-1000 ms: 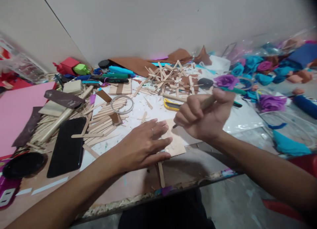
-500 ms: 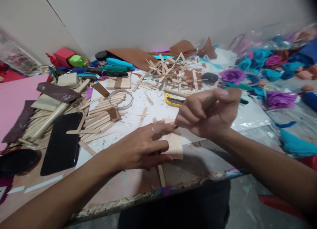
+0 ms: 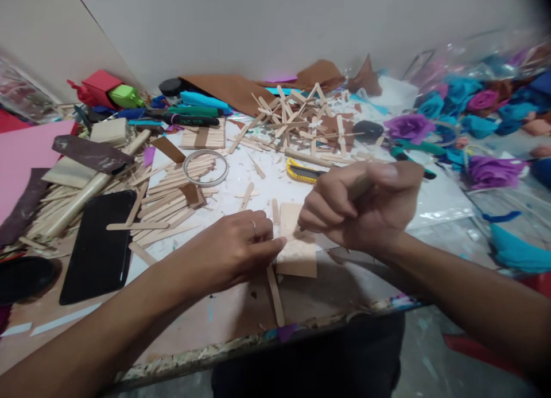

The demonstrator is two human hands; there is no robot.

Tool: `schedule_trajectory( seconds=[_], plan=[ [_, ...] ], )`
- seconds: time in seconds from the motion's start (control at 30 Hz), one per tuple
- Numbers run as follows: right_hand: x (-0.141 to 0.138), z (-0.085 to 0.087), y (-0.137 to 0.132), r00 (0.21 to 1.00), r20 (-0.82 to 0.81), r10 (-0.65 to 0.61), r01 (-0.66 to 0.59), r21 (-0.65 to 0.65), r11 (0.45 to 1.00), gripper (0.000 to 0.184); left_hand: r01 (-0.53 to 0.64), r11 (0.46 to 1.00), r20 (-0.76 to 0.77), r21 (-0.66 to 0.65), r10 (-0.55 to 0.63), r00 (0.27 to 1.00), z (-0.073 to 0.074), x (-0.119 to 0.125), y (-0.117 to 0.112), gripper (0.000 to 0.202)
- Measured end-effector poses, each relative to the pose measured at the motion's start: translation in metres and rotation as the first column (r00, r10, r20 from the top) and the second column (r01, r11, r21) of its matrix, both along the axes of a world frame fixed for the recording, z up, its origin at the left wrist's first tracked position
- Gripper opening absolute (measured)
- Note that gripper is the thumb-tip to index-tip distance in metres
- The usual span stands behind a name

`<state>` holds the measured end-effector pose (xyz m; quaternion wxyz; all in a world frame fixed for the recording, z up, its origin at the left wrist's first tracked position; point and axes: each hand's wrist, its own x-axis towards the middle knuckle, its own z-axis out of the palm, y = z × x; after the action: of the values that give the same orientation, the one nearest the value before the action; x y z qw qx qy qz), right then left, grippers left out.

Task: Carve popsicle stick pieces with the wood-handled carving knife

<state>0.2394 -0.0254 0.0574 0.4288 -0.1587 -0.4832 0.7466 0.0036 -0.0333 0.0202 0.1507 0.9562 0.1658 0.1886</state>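
Observation:
My right hand [image 3: 361, 206] is closed around a slim, greyish pen-like tool [image 3: 358, 187], mostly hidden by the fingers. Its dark tip points down over a small flat wooden sheet [image 3: 297, 263]. At the sheet's left edge is my left hand [image 3: 241, 246], with a ring on one finger. Its fingers curl in and the thumb reaches toward the sheet; whatever they hold, if anything, is hidden. One craft stick [image 3: 276, 300] comes out below the left hand, and another short stick [image 3: 275, 211] shows just above it.
Behind my hands lie a yellow cutter knife [image 3: 301, 171], a tape roll [image 3: 205, 168] and a heap of glued craft sticks [image 3: 297, 120]. A black phone [image 3: 99, 249] lies left, near loose sticks [image 3: 159, 206]. Purple and blue paper flowers [image 3: 408, 128] fill the right. The table edge [image 3: 206, 352] is close.
My left hand's fingers were stretched out toward the right hand's fingertips; now they are curled in and drawn back left. More of the wooden sheet shows. The right hand keeps its grip.

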Motion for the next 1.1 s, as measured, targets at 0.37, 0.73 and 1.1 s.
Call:
schedule_trajectory(
  seconds=[0.37, 0.73, 1.1],
  plan=[
    [-0.01, -0.002, -0.009, 0.999, 0.036, -0.007, 0.009, -0.069, 0.998, 0.067, -0.119, 0.905, -0.019, -0.408, 0.122, 0.992, 0.007, 0.003, -0.002, 0.011],
    [-0.017, -0.011, -0.022, 0.986, 0.075, -0.148, 0.138, 0.119, 0.983, 0.066, -0.407, 0.673, -0.115, -0.618, 0.435, 0.893, -0.007, 0.02, -0.01, 0.039],
    [-0.027, -0.021, -0.029, 0.977, -0.056, -0.206, 0.21, 0.083, 0.974, 0.057, -0.15, 0.926, -0.011, -0.347, 0.156, 0.988, -0.016, 0.015, -0.005, 0.024]
  ],
)
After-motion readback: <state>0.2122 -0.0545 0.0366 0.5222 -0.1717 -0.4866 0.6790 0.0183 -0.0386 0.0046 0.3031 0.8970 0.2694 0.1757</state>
